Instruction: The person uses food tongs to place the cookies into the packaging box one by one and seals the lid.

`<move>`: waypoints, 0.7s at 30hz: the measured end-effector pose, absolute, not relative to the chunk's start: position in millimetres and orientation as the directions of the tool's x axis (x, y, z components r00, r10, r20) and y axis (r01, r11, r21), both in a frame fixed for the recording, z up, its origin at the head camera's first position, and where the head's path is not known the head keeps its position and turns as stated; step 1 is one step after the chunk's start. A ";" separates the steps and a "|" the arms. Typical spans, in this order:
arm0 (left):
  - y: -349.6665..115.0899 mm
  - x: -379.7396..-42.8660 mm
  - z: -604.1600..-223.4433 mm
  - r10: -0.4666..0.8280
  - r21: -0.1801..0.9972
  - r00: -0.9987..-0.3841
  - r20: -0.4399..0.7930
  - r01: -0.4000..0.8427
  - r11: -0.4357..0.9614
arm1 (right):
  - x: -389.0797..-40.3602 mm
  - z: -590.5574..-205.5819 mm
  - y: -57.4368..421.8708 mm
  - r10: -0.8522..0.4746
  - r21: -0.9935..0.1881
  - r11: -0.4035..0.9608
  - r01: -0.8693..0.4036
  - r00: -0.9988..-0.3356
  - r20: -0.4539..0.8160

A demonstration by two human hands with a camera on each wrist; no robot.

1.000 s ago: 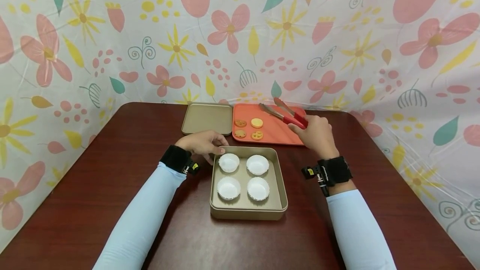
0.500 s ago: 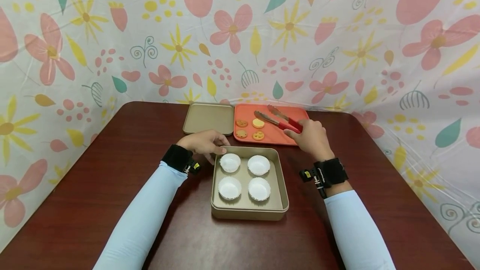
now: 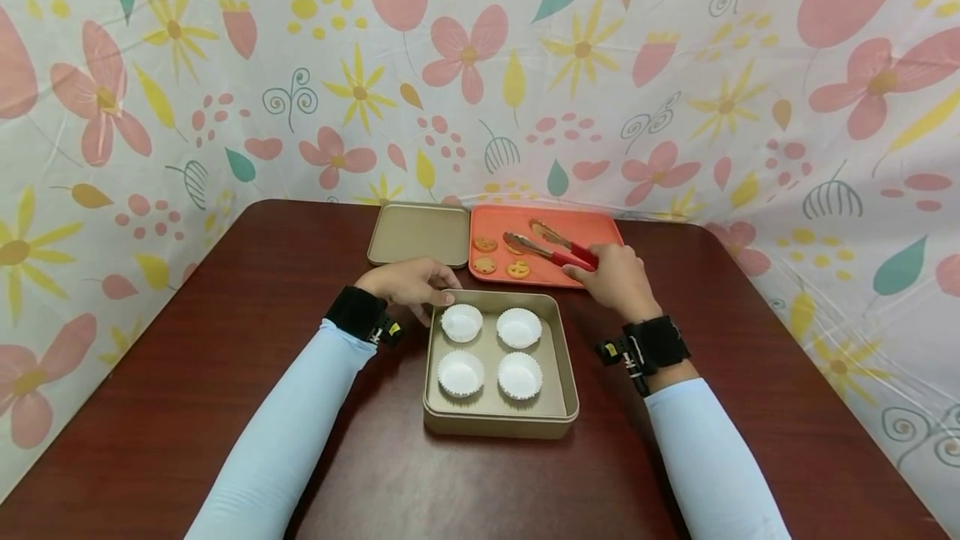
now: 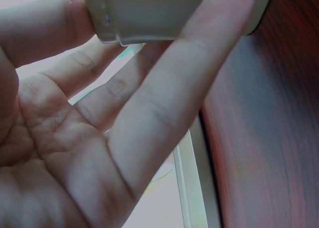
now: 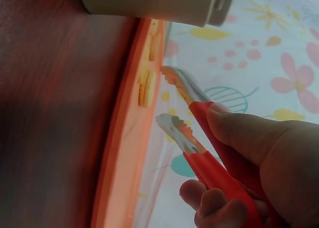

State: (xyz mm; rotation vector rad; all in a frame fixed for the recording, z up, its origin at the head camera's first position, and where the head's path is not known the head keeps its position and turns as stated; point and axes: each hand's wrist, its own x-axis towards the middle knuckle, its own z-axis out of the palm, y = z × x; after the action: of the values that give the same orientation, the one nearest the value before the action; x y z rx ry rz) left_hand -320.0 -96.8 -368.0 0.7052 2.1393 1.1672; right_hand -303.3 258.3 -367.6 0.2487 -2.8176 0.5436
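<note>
My left hand (image 3: 408, 282) grips the back left corner of a square gold cake tin (image 3: 498, 425), thumb on the rim and fingers against the outer walls. Inside the tin sit several white paper baking cups (image 3: 461, 323), in two rows. My right hand (image 3: 618, 277) holds red-handled metal tongs (image 5: 214, 175), their arms spread with nothing between the tips. The tips hang over an orange tray (image 3: 551, 275), above its round cookies (image 3: 486, 265). In the head view one tong arm partly hides the back right cookie. The right wrist view shows the tips beside a cookie (image 5: 147, 88).
A flat gold lid or tray (image 3: 420, 233) lies at the back, left of the orange tray. The dark wooden table (image 3: 225, 323) reaches to a floral curtain (image 3: 465, 123) behind it. The tin stands in front of both trays.
My right hand has moved the tongs left and slightly down, from the tray's right part to over the cookies. My left hand has stayed at the tin's corner.
</note>
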 end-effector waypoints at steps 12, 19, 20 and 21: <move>-99.1 -321.3 -369.1 0.689 0.868 -0.680 -0.250 0.158 0.471 | -308.5 -378.2 253.6 -0.138 -0.320 0.920 -0.228 -0.950 0.281; -98.3 -322.0 -369.7 0.687 0.866 -0.682 -0.249 0.161 0.474 | -311.0 -382.1 256.0 -0.152 -0.315 0.918 -0.240 -0.948 0.279; -98.2 -322.0 -369.6 0.689 0.867 -0.681 -0.247 0.162 0.471 | -311.2 -382.5 255.9 -0.155 -0.315 0.917 -0.244 -0.947 0.282; -98.4 -321.9 -369.5 0.690 0.868 -0.681 -0.246 0.163 0.469 | -311.4 -382.7 255.9 -0.160 -0.315 0.915 -0.250 -0.945 0.286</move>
State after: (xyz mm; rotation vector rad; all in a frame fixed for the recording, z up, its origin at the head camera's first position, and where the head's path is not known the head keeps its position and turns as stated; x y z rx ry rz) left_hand -321.9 -98.4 -369.5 0.7054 2.1340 1.1724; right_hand -311.4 255.9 -382.7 0.3077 -2.8220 0.5130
